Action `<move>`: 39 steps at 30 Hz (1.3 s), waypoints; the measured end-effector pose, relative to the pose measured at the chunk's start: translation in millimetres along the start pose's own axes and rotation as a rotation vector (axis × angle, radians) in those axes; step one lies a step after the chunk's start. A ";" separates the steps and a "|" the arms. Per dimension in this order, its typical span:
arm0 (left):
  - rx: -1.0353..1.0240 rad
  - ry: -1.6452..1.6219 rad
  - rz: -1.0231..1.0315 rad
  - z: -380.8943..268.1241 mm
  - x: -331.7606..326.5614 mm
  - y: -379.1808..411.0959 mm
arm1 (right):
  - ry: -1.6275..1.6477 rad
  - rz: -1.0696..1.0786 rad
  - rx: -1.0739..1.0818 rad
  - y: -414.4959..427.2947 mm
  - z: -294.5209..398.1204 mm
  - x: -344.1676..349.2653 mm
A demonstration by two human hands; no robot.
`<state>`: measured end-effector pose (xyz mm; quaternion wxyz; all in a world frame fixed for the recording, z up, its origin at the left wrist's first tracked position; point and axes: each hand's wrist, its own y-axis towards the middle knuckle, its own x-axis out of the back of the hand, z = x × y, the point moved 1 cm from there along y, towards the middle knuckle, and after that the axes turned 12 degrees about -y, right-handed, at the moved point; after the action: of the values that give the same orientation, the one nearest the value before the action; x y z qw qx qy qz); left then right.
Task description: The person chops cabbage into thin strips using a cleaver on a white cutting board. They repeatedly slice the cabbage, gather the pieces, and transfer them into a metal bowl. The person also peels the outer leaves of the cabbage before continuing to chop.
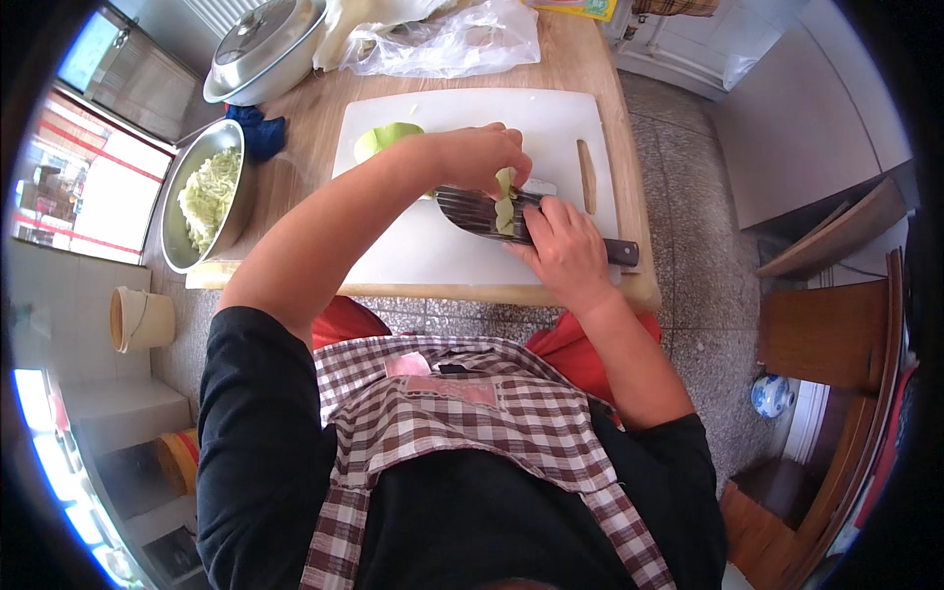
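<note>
My right hand [568,240] grips a wide-bladed kitchen knife [468,214] near the root of its blade, and the dark riveted handle sticks out to the right past my fingers. Thin pale-green vegetable slices [504,215] lie against the ridged blade. The fingers of my left hand [490,155] pinch the upper end of these slices above the knife. Both hands are over a white plastic cutting board [472,258]. Partly behind my left forearm sits a cut piece of green vegetable [387,139], its lower part hidden.
Left of the board stands a metal bowl [171,240] with shredded pale-green vegetable [209,195]. A dark blue cloth [258,134] lies beside it. Behind are a lidded metal basin [269,55] and a clear plastic bag [464,44]. The wooden table [623,147] ends at right.
</note>
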<state>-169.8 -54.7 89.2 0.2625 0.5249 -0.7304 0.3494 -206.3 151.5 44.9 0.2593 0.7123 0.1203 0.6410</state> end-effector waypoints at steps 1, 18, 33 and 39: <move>0.001 -0.006 -0.010 1.7 0.0 -0.1 | 0.008 0.001 -0.004 0.3 0.3 0.4; 0.006 0.087 -0.188 12.0 -21.8 -14.4 | 0.063 -0.012 -0.040 3.3 -1.1 -4.0; 0.012 0.078 -0.658 9.6 -60.8 -39.8 | 0.085 0.005 -0.061 2.5 -7.4 -11.5; 0.128 -0.539 -1.073 -2.5 -59.2 -64.8 | 0.076 -0.009 -0.042 4.9 -10.5 -14.1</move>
<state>-89.8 -31.5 61.5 0.1757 0.9049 -0.3819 0.0662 -219.5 142.6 36.0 0.2722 0.6812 0.1197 0.6689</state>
